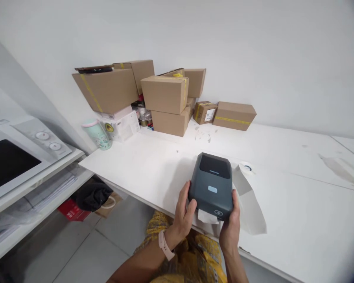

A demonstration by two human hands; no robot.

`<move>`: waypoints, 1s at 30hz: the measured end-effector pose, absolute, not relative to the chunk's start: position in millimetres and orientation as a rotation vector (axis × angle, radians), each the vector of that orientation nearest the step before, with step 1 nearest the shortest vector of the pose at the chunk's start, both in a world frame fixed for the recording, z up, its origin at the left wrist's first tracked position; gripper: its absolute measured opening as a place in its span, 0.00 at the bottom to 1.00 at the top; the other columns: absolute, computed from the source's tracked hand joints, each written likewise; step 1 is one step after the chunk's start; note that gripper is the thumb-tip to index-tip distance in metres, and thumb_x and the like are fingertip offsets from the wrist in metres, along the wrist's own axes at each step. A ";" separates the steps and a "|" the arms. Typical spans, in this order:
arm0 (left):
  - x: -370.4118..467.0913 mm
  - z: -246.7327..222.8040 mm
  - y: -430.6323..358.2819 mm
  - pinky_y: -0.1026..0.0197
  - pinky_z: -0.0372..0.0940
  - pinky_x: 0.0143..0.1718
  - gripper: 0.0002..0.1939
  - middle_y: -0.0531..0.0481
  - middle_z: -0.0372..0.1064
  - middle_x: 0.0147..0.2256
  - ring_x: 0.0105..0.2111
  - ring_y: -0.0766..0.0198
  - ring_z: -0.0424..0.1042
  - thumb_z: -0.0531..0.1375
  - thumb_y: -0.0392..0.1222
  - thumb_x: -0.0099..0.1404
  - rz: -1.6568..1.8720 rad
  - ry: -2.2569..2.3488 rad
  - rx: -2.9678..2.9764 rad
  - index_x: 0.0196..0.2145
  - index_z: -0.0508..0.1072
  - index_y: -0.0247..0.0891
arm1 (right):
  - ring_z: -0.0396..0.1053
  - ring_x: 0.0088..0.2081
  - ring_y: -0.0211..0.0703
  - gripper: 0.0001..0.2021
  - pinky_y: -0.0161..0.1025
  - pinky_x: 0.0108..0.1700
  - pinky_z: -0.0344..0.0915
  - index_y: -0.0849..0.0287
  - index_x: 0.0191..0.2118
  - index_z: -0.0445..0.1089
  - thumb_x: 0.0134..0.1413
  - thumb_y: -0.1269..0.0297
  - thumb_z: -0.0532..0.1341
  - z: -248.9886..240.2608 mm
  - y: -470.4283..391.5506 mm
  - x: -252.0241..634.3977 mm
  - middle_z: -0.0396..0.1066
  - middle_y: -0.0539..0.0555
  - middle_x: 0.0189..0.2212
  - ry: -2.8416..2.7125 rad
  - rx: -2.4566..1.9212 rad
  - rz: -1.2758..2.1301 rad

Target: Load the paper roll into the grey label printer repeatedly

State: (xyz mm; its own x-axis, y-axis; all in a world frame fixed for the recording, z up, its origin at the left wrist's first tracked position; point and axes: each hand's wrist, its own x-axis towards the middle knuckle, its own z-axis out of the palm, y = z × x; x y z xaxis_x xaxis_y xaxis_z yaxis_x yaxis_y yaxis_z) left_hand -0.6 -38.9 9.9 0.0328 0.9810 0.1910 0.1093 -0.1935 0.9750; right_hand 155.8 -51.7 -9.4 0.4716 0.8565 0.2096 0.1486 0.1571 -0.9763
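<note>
Currently, your half-open hands are gripping the dark label printer by both sides at the tabletop's front edge

From where I stand, the microwave runs out of view on the left, so its far side is lost. Both forearms are cut off at the bottom, and the yellow patterned clothing runs out down there too. The fingers of the left hand and right hand disappear behind and under the dark device. Small print on the white label is too tiny to read, and the right corners blur into darkness.
</note>
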 end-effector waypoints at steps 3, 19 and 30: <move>-2.2 15.8 -34.1 0.45 0.43 0.74 0.31 0.47 0.44 0.73 0.73 0.51 0.44 0.50 0.54 0.74 1.325 1.135 1.518 0.71 0.51 0.48 | 0.46 0.73 0.55 0.28 0.63 0.72 0.46 0.40 0.72 0.50 0.70 0.49 0.42 -7.4 -51.3 153.1 0.48 0.44 0.73 -0.967 -1.329 0.632; 6.8 20.2 50.5 0.42 0.55 0.68 0.40 0.37 0.52 0.70 0.70 0.44 0.52 0.61 0.49 0.66 0.976 1.192 1.459 0.71 0.52 0.39 | 0.56 0.68 0.53 0.31 0.60 0.67 0.55 0.53 0.72 0.45 0.71 0.45 0.42 131.3 109.9 207.1 0.56 0.62 0.68 -1.301 -1.122 0.140; 8.2 20.5 49.0 0.41 0.52 0.69 0.41 0.38 0.54 0.69 0.69 0.42 0.55 0.63 0.49 0.64 0.975 1.229 1.515 0.70 0.54 0.40 | 0.59 0.66 0.57 0.34 0.57 0.64 0.55 0.61 0.68 0.56 0.69 0.42 0.43 153.9 177.0 223.2 0.61 0.68 0.65 -1.295 -1.398 0.190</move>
